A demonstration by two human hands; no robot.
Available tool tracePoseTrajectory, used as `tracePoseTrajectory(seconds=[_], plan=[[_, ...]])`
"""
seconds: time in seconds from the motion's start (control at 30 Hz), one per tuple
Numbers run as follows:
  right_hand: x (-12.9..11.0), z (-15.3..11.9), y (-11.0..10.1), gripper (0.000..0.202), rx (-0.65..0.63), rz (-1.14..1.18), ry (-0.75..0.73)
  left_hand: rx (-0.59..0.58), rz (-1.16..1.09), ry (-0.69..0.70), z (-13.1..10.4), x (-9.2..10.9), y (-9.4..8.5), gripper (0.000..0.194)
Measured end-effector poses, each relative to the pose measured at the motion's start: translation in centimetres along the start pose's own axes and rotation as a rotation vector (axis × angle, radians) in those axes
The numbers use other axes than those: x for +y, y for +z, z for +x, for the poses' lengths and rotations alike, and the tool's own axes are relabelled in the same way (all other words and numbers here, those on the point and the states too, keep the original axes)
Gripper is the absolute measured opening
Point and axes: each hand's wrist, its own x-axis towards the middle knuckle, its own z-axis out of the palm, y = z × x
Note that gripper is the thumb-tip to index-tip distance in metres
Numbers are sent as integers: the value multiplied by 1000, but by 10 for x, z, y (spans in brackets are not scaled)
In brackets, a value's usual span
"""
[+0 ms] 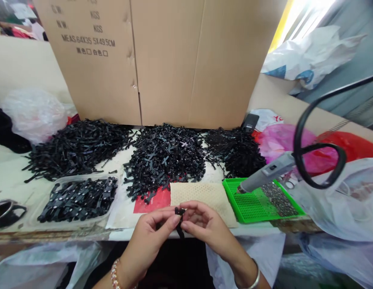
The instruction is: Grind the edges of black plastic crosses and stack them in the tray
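My left hand (153,230) and my right hand (204,224) meet at the table's front edge, both pinching one small black strap piece (179,218) between fingertips. Its lower end hangs down between the hands. Just beyond the hands lies a beige perforated mat (204,194) over a red sheet (153,200). Behind that sits a big heap of black cross-shaped strap pieces (166,156). A beaded bracelet is on my left wrist, a silver bangle on my right.
A pile of long black straps (74,146) lies left; a clear tray (66,218) holds several assembled ones. A third black pile (237,150) sits right. A green mesh tray (249,202) carries small metal parts and a grey glue gun (267,172) with black cable. Cardboard box (162,60) behind.
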Motion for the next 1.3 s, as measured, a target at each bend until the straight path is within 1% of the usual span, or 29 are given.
tracePoseTrajectory(seconds=[0.1, 0.17, 0.23, 0.27, 0.33, 0.4, 0.47, 0.57, 0.87, 1.0, 1.3], plan=[[0, 3, -5, 46, -32, -51, 21, 0, 17, -3, 1, -2, -2, 31], [-3, 5, -10, 51, -29, -77, 13, 43, -2, -18, 0, -1, -4, 30], [-8, 7, -14, 53, 47, -69, -11, 83, -20, -57, -2, 1, -5, 31], [-10, 8, -15, 52, 100, -51, -22, 71, -32, -83, -3, 3, -5, 32], [-16, 10, -15, 46, 170, 2, -29, -20, -70, -148, -6, 6, -4, 35], [-19, 11, -12, 42, 155, 48, -17, -114, -116, -202, -7, 9, -1, 37], [-21, 13, -8, 41, 115, 67, -5, -143, -148, -242, -8, 9, 0, 37], [-21, 13, -5, 42, 103, 63, 0, -134, -165, -269, -7, 7, 1, 37], [-19, 19, -6, 40, 97, 112, 5, -147, -175, -268, -5, 1, -8, 33], [-18, 20, -6, 38, 93, 130, 5, -159, -168, -271, -6, 1, -7, 34], [-17, 20, -4, 39, 44, 217, 61, -169, -163, -300, 0, 3, -6, 38]])
